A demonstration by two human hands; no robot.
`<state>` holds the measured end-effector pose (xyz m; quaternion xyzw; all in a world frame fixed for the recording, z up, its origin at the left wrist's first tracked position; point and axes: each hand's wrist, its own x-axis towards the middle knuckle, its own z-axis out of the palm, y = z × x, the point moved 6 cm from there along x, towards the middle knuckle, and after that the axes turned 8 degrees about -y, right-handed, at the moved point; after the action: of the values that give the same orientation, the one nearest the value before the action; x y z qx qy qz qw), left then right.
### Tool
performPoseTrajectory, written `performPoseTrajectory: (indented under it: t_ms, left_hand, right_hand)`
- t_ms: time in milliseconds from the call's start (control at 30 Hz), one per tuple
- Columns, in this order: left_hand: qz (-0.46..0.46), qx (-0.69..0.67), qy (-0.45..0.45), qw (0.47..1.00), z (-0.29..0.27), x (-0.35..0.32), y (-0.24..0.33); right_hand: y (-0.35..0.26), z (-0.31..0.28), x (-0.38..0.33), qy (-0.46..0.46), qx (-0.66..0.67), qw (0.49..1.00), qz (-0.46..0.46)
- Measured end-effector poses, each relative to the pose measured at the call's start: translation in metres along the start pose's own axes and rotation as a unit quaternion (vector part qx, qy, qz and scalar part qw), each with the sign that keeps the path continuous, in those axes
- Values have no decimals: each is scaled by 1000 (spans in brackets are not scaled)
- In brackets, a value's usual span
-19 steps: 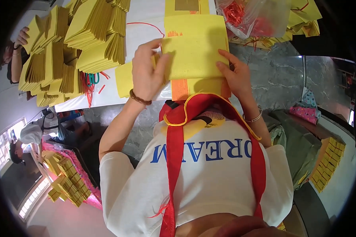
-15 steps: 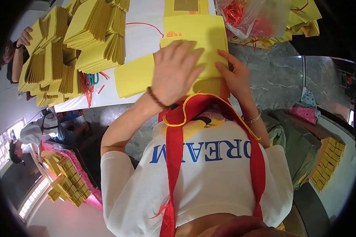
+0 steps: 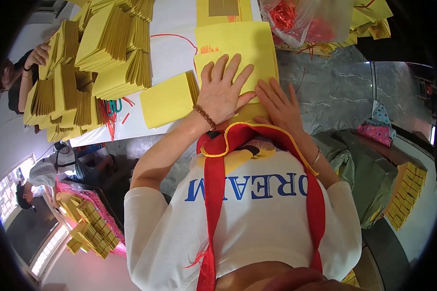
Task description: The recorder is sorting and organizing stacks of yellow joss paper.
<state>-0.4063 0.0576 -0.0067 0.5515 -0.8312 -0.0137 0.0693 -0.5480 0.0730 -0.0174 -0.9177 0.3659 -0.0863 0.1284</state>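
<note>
A stack of yellow paper sheets [image 3: 250, 41] lies at the table's front edge, with a small orange-red mark near its left side. My left hand [image 3: 222, 91] rests flat on it, palm down and fingers spread. Over the stack's near right edge, my right hand [image 3: 281, 104] lies with its fingers stretched out. Neither hand grips anything. Beside my left wrist sits a folded yellow paper bundle [image 3: 166, 100]. A red string [image 3: 177, 37] curves across the white table [image 3: 172, 56] to the stack's left edge.
Tall piles of folded yellow paper [image 3: 104, 41] stand at left, near green-handled scissors [image 3: 113, 106] and red strips. Another person's hand [image 3: 38, 56] touches the far-left pile. A clear plastic bag [image 3: 320, 22] with red ties is at back right. A second person [image 3: 48, 172] works at lower left.
My left hand has shifted slightly right and down, its fingers spread wider. My right hand has turned from the stack's side edge to lie flatter across its near right part.
</note>
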Motion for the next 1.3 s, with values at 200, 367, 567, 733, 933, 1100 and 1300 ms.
performPoseTrajectory:
  t_ms: [200,367,567,733,933,1100,1300]
  left_hand:
    - [82,-215,82,970,-16,-17,-14]
    - [93,-46,-16,995,-17,-12,12]
    - [46,61,45,996,-13,-14,33]
    - [-4,108,83,991,-10,-10,32]
    - [131,-95,275,948,-56,-27,0]
    - [-22,-201,220,954,-83,-96,-83]
    - [-93,-15,146,985,11,-159,-102]
  right_hand:
    - [-3,2,2,-43,53,998,18]
    - [-3,0,1,-57,27,998,23]
    - [-3,6,-3,-63,-24,998,10]
    - [20,9,0,-70,139,986,-51]
    - [66,6,-21,169,574,797,82]
    - [75,21,-26,157,563,804,111]
    - [65,19,-24,166,531,824,104]
